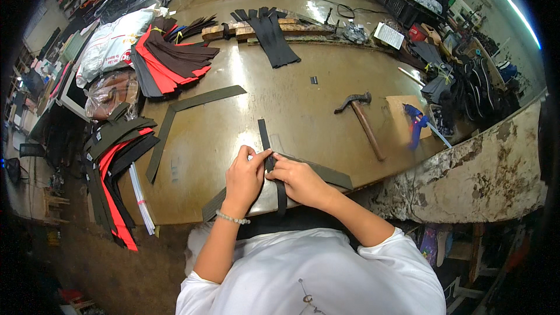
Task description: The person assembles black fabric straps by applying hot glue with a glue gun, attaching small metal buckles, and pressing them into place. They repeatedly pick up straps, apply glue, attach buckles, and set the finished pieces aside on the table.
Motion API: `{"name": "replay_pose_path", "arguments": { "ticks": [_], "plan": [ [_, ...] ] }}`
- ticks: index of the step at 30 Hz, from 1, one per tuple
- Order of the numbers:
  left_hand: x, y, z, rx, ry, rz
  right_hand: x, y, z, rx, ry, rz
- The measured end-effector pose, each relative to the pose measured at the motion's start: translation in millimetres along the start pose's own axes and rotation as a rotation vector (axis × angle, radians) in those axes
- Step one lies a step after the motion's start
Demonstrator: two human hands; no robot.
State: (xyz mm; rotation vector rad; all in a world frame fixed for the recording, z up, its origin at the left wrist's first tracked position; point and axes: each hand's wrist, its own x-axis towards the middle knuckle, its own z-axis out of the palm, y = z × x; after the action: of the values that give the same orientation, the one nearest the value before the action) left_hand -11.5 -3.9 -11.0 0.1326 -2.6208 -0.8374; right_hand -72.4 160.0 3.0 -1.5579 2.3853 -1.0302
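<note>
My left hand (246,176), a beaded bracelet at its wrist, pinches a narrow black strip (264,133) between thumb and forefinger near the table's front edge. Close against it, my right hand (296,179) is closed on the same strip with its fingertips. One end of the strip points away across the table; the other (282,198) hangs over the front edge. Beneath my hands lies a dark olive strip (331,176) slanting to the right, and another dark strip (214,204) shows at the lower left. Exactly what lies between my fingertips is hidden.
A hammer (366,125) lies right of my hands, beside a board (401,111) with a blue-handled tool (417,121). An angled olive strip (169,122) lies left. Piles of red, black and brown strips (175,58) line the left side. Wooden bars (274,28) lie farther back.
</note>
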Motion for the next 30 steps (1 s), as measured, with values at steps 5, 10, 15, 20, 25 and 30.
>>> {"name": "replay_pose_path", "arguments": {
  "ticks": [5,10,15,20,25,30],
  "plan": [
    [0.6,5.3,-3.3,0.066,-0.045,0.004,-33.2,-38.4,5.0,-0.031,-0.050,0.034],
    [4.8,11.2,-4.2,-0.010,-0.020,-0.028,-103.7,1.9,-47.2,0.179,0.373,0.460],
    [0.6,13.0,-8.9,-0.026,0.096,-0.025,-161.9,154.3,-136.0,-0.385,1.390,0.698],
    [-16.1,11.9,-22.0,-0.109,0.097,-0.101,-133.2,151.6,-188.0,-0.531,0.841,1.142],
    [-19.0,11.6,-17.4,0.012,-0.002,-0.094,-44.4,41.4,-136.2,0.246,0.552,0.673],
    [-18.7,8.5,-20.3,0.041,-0.012,-0.006,-54.1,71.8,-146.8,-0.240,0.796,0.544]
  ]
}}
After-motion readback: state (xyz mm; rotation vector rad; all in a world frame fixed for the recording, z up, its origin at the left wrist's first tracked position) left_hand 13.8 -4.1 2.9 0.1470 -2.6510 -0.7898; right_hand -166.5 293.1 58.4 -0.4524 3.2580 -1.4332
